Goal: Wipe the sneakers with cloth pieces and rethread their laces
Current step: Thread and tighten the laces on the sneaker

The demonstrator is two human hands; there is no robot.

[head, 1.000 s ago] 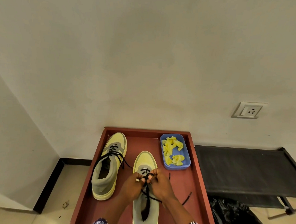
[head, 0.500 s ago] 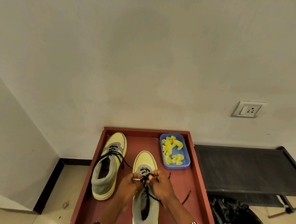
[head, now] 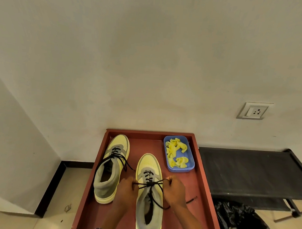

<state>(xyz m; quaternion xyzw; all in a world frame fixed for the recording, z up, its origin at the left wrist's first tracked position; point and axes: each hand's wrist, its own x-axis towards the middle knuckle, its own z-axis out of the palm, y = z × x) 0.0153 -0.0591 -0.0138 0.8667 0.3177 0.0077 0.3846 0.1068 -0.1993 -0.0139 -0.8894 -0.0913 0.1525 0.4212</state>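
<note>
Two yellow and grey sneakers stand on a red-brown tray (head: pixel 201 171). The left sneaker (head: pixel 111 167) has its black lace threaded, with loose ends hanging over its sides. The right sneaker (head: pixel 149 196) lies between my hands. My left hand (head: pixel 126 189) grips one part of its black lace (head: pixel 149 184), and my right hand (head: pixel 174 190) grips another. The lace is stretched taut sideways, with a knot over the tongue. A loose lace end trails on the tray to the right of my right wrist.
A blue tub (head: pixel 178 154) with several yellow cloth pieces sits at the tray's back right. A black mesh rack (head: pixel 250 171) stands to the right, with a black rubbish bag (head: pixel 240 226) below it. The wall is directly behind, and a wall socket (head: pixel 255 111) is up right.
My hands were close together over the tongue. They have moved apart sideways, pulling the lace tight into a knot.
</note>
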